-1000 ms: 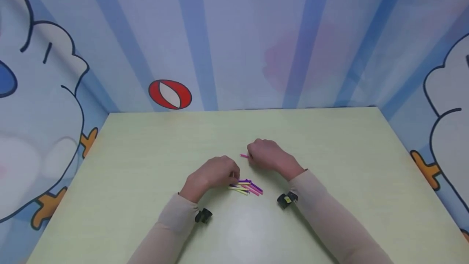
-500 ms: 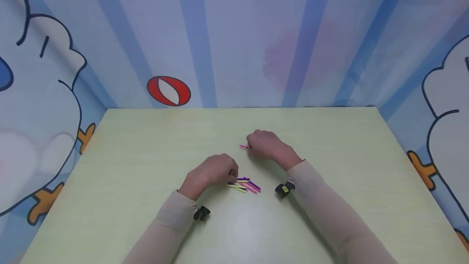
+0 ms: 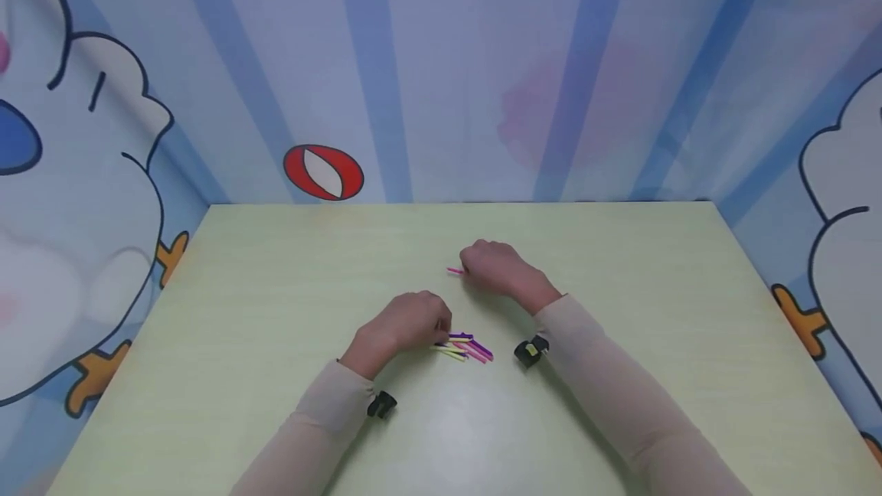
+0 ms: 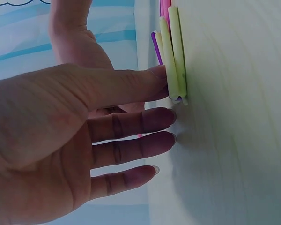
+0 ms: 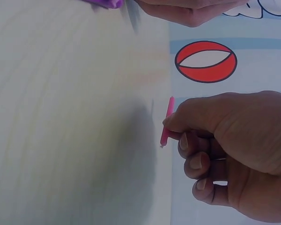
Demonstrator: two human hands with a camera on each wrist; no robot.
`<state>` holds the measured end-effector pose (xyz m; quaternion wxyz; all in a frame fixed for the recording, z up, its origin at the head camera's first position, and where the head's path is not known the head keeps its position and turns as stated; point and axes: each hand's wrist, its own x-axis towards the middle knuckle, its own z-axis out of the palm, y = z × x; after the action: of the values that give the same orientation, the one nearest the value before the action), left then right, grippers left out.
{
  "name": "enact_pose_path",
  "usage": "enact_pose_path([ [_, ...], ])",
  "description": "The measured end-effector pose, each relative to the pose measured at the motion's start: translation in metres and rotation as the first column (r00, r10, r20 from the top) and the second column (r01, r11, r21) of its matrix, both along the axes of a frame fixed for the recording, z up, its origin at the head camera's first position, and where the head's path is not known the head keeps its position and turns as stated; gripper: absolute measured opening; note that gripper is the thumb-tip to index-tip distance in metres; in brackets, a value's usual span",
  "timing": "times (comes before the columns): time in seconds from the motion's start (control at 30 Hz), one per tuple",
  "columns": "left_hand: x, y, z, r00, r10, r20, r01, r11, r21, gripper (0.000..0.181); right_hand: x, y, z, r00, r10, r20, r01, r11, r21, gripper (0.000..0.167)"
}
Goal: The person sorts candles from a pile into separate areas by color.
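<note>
In the head view, several thin candles (image 3: 478,349) in pink, purple and yellow lie in a loose bunch on the table. My left hand (image 3: 406,320) is at the bunch's left end. In the left wrist view, its thumb presses against the yellow candles (image 4: 175,56); three fingers stretch out below, while the index finger is hidden behind the thumb. Farther back, my right hand (image 3: 499,266) pinches one pink candle (image 5: 167,121) between thumb and index finger, above the tabletop. Its other fingers are curled. A pale wick-like tip shows at that candle's lower end.
The pale yellow-green table (image 3: 296,274) meets a blue striped wall (image 3: 455,75) printed with cartoon figures and a red and white ball (image 3: 324,172). Black wrist cameras (image 3: 530,352) sit on both sleeves.
My right hand has moved slightly back, away from the bunch, with the pink candle still in its pinch. The left hand stays at the candles. The head view has shifted a little.
</note>
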<state>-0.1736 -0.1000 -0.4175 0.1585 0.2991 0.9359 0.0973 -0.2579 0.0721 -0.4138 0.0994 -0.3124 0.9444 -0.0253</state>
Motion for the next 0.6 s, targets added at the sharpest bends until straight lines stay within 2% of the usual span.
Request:
enact_pose_path([
  [0.27,0.002,0.001,0.001,0.999,-0.018,-0.034,0.019,1.0,0.004,0.005,-0.005,-0.003,-0.007,1.0,-0.019,-0.004,0.019,1.0,0.003,0.016],
  [0.6,0.003,0.0,0.0,1.0,-0.005,-0.02,0.005,1.0,0.005,0.005,-0.006,-0.003,-0.012,1.0,-0.013,-0.007,0.012,1.0,-0.019,0.017],
])
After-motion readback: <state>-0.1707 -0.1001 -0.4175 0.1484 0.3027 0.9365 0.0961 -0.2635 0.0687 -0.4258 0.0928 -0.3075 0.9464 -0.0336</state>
